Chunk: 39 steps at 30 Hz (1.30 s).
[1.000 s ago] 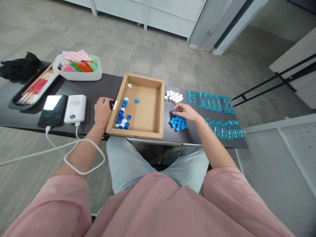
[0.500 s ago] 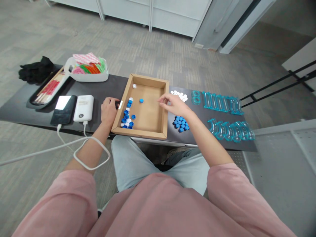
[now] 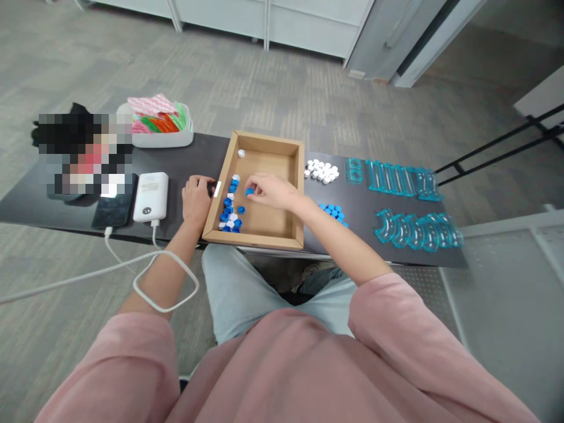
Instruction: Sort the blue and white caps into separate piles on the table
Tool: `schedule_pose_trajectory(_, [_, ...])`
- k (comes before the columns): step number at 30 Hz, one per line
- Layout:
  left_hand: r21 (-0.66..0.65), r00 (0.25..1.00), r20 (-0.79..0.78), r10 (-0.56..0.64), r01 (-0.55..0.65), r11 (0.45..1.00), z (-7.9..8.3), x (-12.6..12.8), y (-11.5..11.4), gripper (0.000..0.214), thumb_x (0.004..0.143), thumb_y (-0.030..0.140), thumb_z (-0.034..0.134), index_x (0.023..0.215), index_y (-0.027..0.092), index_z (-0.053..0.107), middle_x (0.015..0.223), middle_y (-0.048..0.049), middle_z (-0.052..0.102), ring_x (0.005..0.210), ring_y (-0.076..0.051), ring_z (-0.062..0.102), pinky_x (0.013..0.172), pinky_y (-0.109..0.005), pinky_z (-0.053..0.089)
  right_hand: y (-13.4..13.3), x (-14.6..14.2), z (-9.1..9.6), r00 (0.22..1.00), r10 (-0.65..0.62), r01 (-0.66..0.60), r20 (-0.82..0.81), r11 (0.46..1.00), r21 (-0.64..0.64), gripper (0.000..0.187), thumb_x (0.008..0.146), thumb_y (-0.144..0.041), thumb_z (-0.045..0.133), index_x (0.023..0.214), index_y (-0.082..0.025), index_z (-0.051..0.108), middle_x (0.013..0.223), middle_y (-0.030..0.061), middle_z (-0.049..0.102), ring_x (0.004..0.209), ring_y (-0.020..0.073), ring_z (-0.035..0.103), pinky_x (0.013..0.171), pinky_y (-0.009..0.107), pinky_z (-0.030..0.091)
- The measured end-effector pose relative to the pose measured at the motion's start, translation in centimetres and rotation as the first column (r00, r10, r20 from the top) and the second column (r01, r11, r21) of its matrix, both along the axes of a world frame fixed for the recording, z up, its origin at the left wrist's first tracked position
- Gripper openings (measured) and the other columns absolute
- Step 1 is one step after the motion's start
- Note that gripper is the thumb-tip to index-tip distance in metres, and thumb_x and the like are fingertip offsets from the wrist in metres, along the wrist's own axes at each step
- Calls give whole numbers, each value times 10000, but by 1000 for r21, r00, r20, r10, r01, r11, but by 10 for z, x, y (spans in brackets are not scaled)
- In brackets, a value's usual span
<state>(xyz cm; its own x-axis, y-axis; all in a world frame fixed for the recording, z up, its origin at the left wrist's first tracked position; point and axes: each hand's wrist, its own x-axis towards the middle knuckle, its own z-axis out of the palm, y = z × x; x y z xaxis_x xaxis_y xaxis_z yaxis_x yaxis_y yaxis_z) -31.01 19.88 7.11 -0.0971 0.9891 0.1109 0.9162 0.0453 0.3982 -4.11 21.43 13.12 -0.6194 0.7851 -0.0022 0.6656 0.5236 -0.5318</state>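
A shallow brown cardboard tray (image 3: 299, 205) lies in front of me on the dark table. My right hand (image 3: 271, 191) reaches into it, its fingertips pinched on a blue hexagonal piece (image 3: 249, 191). Several blue and white hexagonal pieces (image 3: 230, 218) are gathered along the tray's left side. A single white piece (image 3: 241, 153) sits near the far left corner, and one blue piece (image 3: 241, 210) lies just right of the cluster. Outside the tray's left wall, my left hand (image 3: 197, 198) has curled fingers at a small black thing (image 3: 211, 189), whose kind I cannot make out.
Right of the tray are a pile of white pieces (image 3: 322, 171) and blue pieces (image 3: 333, 211), partly behind my forearm. Teal clear plastic parts (image 3: 392, 178) lie farther right. To the left are a white power bank (image 3: 151, 197), a cable (image 3: 165, 252) and a white basket (image 3: 163, 138).
My right hand has moved left from the tray's right side and now pinches a blue piece that lay alone. My left hand stays beside the tray. The view has shifted slightly.
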Motion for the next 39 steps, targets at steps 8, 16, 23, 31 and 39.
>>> schedule_pose_trajectory(8, [-27, 999, 53, -10, 11, 1000, 1, -3, 1, 339, 1067, 176, 646, 1388, 139, 749, 1544, -236, 675, 1459, -432, 606, 1304, -600, 485, -64, 184, 12, 877, -420, 442, -232, 896, 47, 247, 1035, -392, 794, 1240, -255, 813, 1231, 105, 836, 1033, 284, 772, 1009, 469, 643])
schedule_pose_trajectory(16, [-25, 997, 70, -13, 15, 1000, 2, -5, 1, 206, 1089, 191, 627, 1275, 174, 714, 1428, -176, 642, 1418, -400, 585, 1306, -580, 468, -112, 280, -37, 771, -629, 617, -96, 776, -128, 284, 834, -313, 887, 1106, -277, 812, 1131, 121, 894, 957, 327, 846, 1038, 591, 710])
schedule_pose_trajectory(23, [-28, 998, 65, -2, 4, 1000, -1, -6, 3, 275, 1079, 196, 636, 1337, 154, 721, 1487, -207, 649, 1438, -419, 587, 1318, -606, 470, -120, 282, -32, 767, -621, 609, -163, 784, -120, 522, 815, -288, 787, 1335, -259, 813, 1326, 158, 888, 992, 325, 852, 1032, 563, 706])
schedule_pose_trajectory(31, [0, 1000, 15, 18, -18, 1000, 5, 1, 1, 299, 1022, 207, 634, 1284, 205, 778, 1465, -238, 706, 1424, -440, 670, 1237, -551, 550, -88, 177, 4, 911, -335, 355, -241, 934, 43, 346, 1038, -313, 736, 1364, -265, 841, 1261, 128, 860, 1038, 307, 795, 974, 475, 659])
schedule_pose_trajectory(39, [32, 1000, 13, 3, -3, 999, 3, 1, -1, 385, 986, 173, 613, 1325, 205, 792, 1461, -233, 734, 1407, -425, 692, 1238, -544, 558, -28, -9, -15, 990, 130, -130, 46, 991, -15, 397, 1051, -153, 749, 1438, -221, 807, 1461, 125, 804, 1259, 297, 762, 1056, 388, 581])
